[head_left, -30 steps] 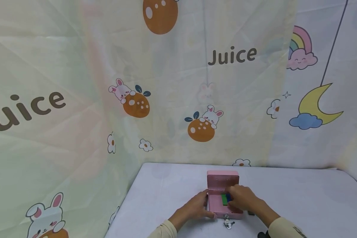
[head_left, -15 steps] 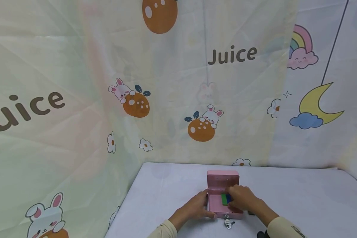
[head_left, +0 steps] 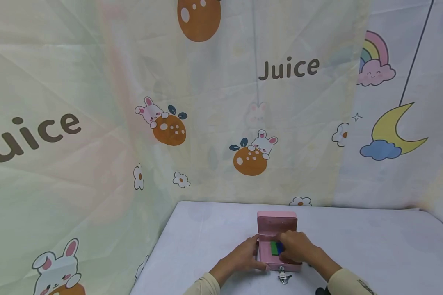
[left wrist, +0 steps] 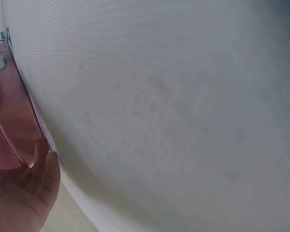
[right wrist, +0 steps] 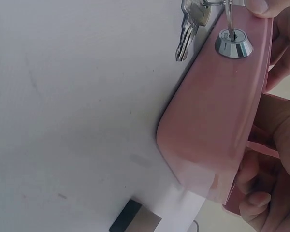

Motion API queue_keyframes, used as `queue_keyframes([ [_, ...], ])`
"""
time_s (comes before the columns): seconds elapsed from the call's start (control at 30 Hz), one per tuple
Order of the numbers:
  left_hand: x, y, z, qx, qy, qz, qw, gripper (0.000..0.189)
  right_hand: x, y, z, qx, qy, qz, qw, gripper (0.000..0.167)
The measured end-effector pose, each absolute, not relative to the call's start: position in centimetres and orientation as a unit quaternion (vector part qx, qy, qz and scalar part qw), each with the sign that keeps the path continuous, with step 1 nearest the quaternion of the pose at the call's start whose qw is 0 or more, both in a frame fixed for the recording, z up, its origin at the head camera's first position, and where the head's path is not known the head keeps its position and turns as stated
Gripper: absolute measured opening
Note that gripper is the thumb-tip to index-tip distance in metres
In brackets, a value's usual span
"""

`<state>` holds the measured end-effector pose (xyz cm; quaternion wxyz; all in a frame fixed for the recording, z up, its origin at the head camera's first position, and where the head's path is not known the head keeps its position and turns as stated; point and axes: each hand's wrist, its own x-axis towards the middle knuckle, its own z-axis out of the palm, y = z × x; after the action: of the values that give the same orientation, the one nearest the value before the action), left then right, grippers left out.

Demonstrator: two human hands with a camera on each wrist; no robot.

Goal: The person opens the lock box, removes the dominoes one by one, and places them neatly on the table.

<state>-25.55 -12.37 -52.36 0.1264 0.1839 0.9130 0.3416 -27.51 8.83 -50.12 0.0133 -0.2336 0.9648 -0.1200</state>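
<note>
The left hand (head_left: 246, 253) lies spread along the side of the pink lockbox (head_left: 264, 255) while the right hand (head_left: 297, 247) seems to pinch the green-and-blue block (head_left: 275, 248) inside, where jogging the box could drop its raised lid (head_left: 277, 223) onto the knuckles.

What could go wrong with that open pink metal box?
The raised pink metal lid might flop down onto the bare right hand reaching into the pink metal box. The silver metal keys at the round silver lock could snag on something if the box gets dragged. And if the left hand lets go, the box might slide while the right hand works inside.
</note>
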Motion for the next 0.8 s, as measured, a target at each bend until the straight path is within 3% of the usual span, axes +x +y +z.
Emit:
queue_keyframes([
  [0.8, -25.88, -12.58, -52.38, 0.214, 0.903, 0.349, 0.127, 0.096, -26.91, 8.08, -50.18, -0.281, 0.946, -0.164, 0.001, 0.05],
])
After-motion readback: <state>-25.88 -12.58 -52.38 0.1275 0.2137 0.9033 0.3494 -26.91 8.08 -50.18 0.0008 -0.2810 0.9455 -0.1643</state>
